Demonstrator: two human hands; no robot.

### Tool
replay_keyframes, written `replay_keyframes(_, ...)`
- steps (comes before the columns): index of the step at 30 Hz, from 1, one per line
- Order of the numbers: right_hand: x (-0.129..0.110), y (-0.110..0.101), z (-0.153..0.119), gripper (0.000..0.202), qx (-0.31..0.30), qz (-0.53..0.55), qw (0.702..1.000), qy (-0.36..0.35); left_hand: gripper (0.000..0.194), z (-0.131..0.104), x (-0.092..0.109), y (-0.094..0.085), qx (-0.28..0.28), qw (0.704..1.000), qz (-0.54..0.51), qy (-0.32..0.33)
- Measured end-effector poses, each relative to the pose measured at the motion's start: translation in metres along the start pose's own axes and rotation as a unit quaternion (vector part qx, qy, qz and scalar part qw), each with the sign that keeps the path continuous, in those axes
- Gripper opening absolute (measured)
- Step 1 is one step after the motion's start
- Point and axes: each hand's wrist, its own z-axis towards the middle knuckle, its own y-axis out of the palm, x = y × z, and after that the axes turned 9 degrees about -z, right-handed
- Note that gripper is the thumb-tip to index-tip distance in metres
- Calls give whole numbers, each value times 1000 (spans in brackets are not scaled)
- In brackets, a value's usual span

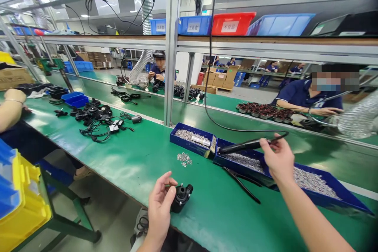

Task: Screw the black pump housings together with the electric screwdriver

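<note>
My right hand (279, 157) grips the cable end of a black electric screwdriver (240, 147), which lies slantwise over the blue bins of small metal parts. My left hand (161, 201) is beside a small black pump-like housing (181, 197) near the table's front edge. Its thumb is close against the housing and its fingers are apart, loosely curled; whether they touch it I cannot tell. Small screws stick up from the housing's top. Beyond it lies a little pile of metal washers (184, 159). Black-handled pliers (243, 185) rest against the bins.
A blue bin (191, 148) of small screws holds a white tube. Black parts with cables (108, 126) lie to the left, near a co-worker's arm (12, 106). A metal post (171, 55) rises behind the table. The screwdriver's cable (210, 67) hangs from above. Another co-worker (310, 94) sits opposite.
</note>
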Motion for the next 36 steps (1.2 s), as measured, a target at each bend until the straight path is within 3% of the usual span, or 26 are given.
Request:
replay_keyframes(4, -12, 58, -32, 82, -44, 67, 996, -30, 41, 5, -1, 1, 18, 999, 38, -22)
replay_keyframes(7, -19, 92, -50, 83, -62, 81, 994, -28, 40, 9, -3, 3, 47, 997, 59, 13)
replay_keyframes(10, -31, 106, -55, 81, -105, 70, 991, -37, 39, 9, -9, 3, 60, 995, 55, 54)
replay_keyframes(14, -68, 109, -47, 67, -145, 82, 980, -108, 35, 6, -12, 0, 49, 998, 19, 35)
replay_keyframes(19, -149, 111, -63, 60, -127, 166, 959, -191, 25, 12, -1, 4, 14, 999, -25, -19)
replay_keyframes(24, -208, 103, -116, 40, -278, 288, 906, -140, 25, 15, -4, 4, 5, 1000, -28, 0)
replay_keyframes(27, -221, 98, -142, 31, -340, 338, 870, -115, 21, 15, -11, 0, -20, 999, 14, 23)
replay_keyframes(31, -226, 93, -158, 34, -384, 369, 842, -83, 18, 17, -9, -4, -38, 998, 40, 31)
replay_keyframes(36, -226, 89, -168, 39, -394, 374, 839, -46, 42, 6, 18, -8, -212, 973, 90, -13)
